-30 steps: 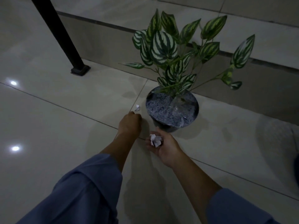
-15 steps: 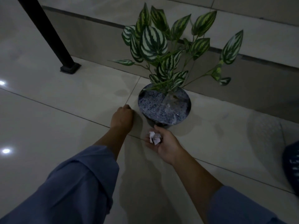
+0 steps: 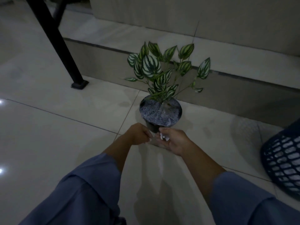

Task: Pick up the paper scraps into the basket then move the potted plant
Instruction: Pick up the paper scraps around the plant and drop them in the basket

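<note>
Right hand (image 3: 174, 141) cups paper scraps (image 3: 163, 136) in a loose grip; left hand (image 3: 139, 134) fisted, contents hidden.

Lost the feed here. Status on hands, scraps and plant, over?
Right hand cupping paper scraps; left hand closed beside it. Potted plant upright, unmoved. Basket far right, path clear.

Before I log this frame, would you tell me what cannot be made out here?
Head view only:
- Left hand: closed, fingers hide whether it holds a scrap.
- Paper scraps in the right hand: too dim to count.
- Basket: cut off by the right edge, contents unseen.
- Potted plant: base hidden by the hands.
</note>
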